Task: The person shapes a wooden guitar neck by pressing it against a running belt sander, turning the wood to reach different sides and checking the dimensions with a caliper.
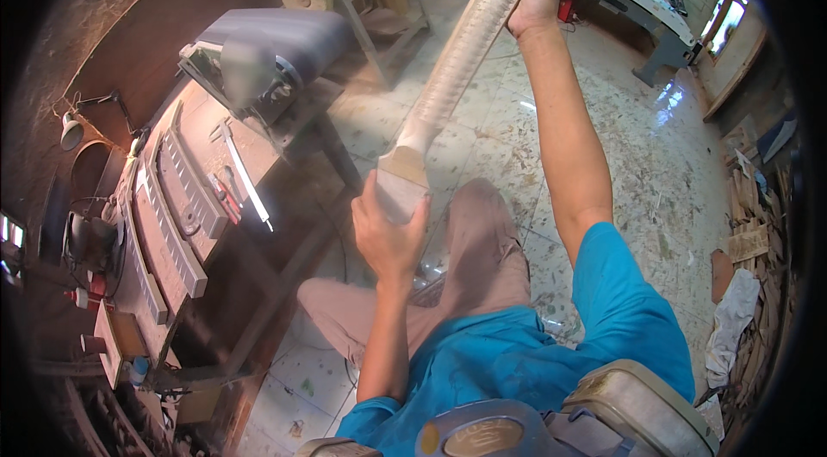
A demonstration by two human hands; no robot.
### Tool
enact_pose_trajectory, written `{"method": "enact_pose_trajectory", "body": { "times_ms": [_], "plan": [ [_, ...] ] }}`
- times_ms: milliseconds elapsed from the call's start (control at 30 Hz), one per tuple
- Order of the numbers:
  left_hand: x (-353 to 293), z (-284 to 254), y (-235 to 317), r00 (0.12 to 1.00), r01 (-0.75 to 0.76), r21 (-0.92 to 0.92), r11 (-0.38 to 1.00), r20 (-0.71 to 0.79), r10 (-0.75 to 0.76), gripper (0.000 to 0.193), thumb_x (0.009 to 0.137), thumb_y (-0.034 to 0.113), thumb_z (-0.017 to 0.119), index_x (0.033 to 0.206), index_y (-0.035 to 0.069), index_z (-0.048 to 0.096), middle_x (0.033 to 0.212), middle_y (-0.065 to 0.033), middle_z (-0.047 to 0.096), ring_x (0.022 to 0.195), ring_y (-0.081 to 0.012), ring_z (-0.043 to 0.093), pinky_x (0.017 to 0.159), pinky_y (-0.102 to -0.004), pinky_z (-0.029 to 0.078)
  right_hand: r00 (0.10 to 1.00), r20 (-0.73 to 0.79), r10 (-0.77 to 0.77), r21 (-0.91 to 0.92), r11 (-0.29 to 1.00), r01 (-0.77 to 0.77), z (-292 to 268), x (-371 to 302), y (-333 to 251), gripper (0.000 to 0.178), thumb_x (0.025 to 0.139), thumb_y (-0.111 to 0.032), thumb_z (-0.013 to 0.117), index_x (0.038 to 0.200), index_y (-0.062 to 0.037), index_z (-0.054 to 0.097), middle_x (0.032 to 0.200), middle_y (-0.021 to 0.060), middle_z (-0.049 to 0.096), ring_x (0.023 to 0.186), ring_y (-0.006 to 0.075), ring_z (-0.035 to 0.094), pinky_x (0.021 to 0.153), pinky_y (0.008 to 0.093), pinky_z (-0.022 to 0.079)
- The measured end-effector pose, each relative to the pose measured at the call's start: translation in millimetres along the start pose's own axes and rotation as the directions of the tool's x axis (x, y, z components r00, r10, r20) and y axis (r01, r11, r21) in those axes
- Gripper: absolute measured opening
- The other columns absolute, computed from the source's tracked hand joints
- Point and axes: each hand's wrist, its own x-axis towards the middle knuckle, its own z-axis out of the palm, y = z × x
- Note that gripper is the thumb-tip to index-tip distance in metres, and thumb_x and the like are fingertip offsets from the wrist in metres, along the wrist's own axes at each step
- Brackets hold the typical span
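Observation:
A long, pale wooden piece (461,56) with a rippled, carved-looking surface slants up and away from me to the right. Its near end widens into a flat-sided block (402,181). My left hand (388,237) is closed round that block, thumb on one side and fingers on the other. Farther up, near the top edge of the view, my right hand (536,0) grips the same piece, its arm stretched out. The far tip runs out of the picture. The piece is held up above the floor, over my bent legs.
On the left, a belt sander (276,48) stands beside a workbench (202,121) bearing curved wooden parts (177,237), a caliper (245,173) and red-handled pliers (226,197). Behind is a wooden rack (370,5). A large machine table (633,5) stands far right. Scrap wood (749,237) lines the right wall.

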Motion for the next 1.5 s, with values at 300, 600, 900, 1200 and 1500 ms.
{"method": "enact_pose_trajectory", "body": {
  "times_ms": [300,600,900,1200,1500],
  "plan": [
    [-3,-4,-6,1.000,-0.001,0.001,1.000,-0.002,0.001,0.085,0.072,0.029,0.092,0.142,0.001,0.053,0.115,-0.0172,0.061,0.106,-0.0344,0.065,0.089,-0.0449,0.053,1.000,-0.030,-0.007,-0.023,1.000,0.006,0,-5,9,0.075,0.098,-0.076,0.043,0.108,-0.0038,0.062,0.084,0.0166,0.071,0.076,0.0295,0.073,0.070,0.0424,0.063],
    [-1,-5,-8,1.000,-0.003,-0.031,1.000,-0.012,0.002,0.085,0.072,0.026,0.092,0.143,0.001,0.053,0.115,-0.0166,0.062,0.104,-0.0334,0.066,0.090,-0.0444,0.054,0.994,-0.108,-0.016,-0.013,1.000,0.015,9,-9,20,0.083,0.096,-0.080,0.040,0.108,0.0009,0.059,0.081,0.0155,0.068,0.071,0.0288,0.070,0.066,0.0416,0.062],
    [-3,-8,-7,0.998,-0.034,-0.135,0.990,-0.063,0.026,0.040,0.074,0.016,0.092,0.102,0.000,0.068,0.089,-0.0098,0.062,0.077,-0.0241,0.063,0.068,-0.0355,0.050,0.989,0.144,0.024,0.183,0.982,-0.050,-41,-3,27,0.078,0.105,-0.070,0.026,0.114,0.0002,0.059,0.096,0.0120,0.066,0.083,0.0239,0.068,0.078,0.0347,0.061],
    [-10,-9,-15,0.968,-0.168,-0.073,0.983,-0.202,0.150,0.031,0.076,0.011,0.091,0.091,0.002,0.066,0.083,-0.0060,0.056,0.065,-0.0181,0.055,0.059,-0.0341,0.045,0.987,0.083,0.137,0.185,0.971,-0.150,-49,-11,43,0.079,0.094,-0.084,0.039,0.088,-0.0097,0.064,0.070,0.0005,0.061,0.060,0.0120,0.061,0.056,0.0273,0.054],
    [-12,-13,-19,0.973,-0.146,-0.056,0.988,-0.186,0.134,0.030,0.076,0.011,0.090,0.089,0.002,0.065,0.083,-0.0058,0.056,0.065,-0.0177,0.055,0.058,-0.0342,0.045,0.987,0.056,0.152,0.187,0.969,-0.160,-51,-12,55,0.079,0.096,-0.083,0.035,0.088,-0.0092,0.064,0.069,0.0015,0.060,0.058,0.0128,0.059,0.054,0.0280,0.052]
  ]
}}
